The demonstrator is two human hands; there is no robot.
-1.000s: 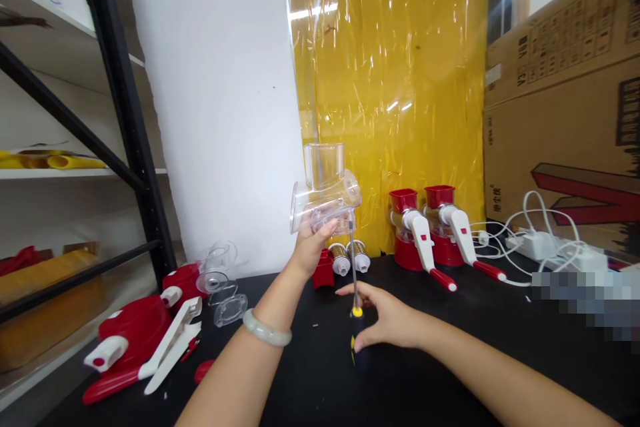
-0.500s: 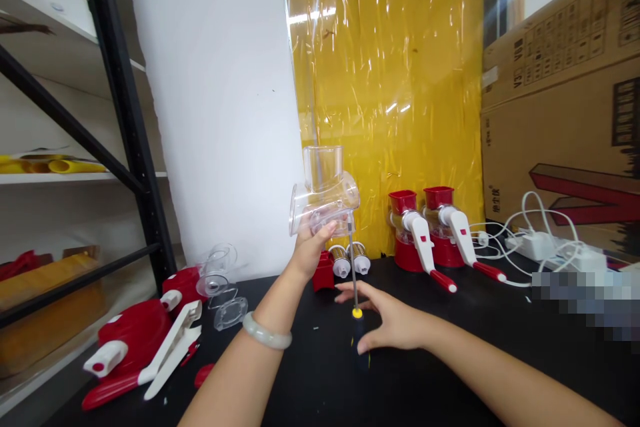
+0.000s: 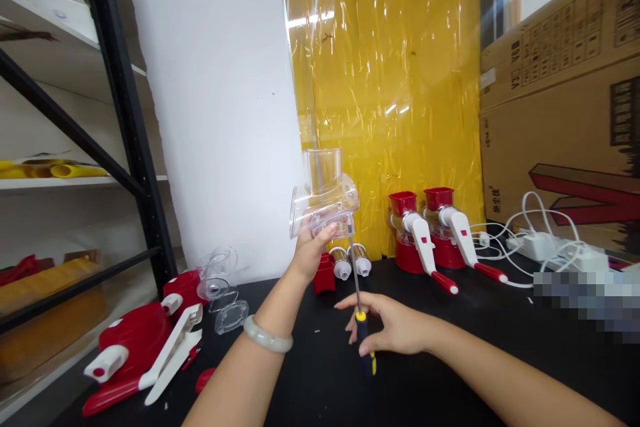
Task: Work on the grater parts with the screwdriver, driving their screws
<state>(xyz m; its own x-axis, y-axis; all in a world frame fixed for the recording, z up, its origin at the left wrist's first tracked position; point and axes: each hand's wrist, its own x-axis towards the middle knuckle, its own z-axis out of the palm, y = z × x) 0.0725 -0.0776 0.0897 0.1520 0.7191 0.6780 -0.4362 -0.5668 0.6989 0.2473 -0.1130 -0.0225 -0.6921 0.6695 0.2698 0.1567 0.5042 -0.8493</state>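
My left hand holds up a clear plastic grater housing from below, with its square chute pointing upward. In my right hand is a screwdriver with a dark handle and yellow bands. The thumb presses on the handle, while the other fingers curve behind it, partly spread. Its metal shaft runs up to the underside of the housing near the right end, where the tip meets the plastic. Whether a screw sits there is too small to tell.
On the black table, two assembled rotary graters stand at right near white cables. Drum blades and a red pusher lie behind my hands. Red bases, white crank handles and clear parts are at left.
The screwdriver's handle has swung slightly to the right and shows sharply instead of blurred. My right hand's fingers have shifted around it. The housing stays held in nearly the same place.
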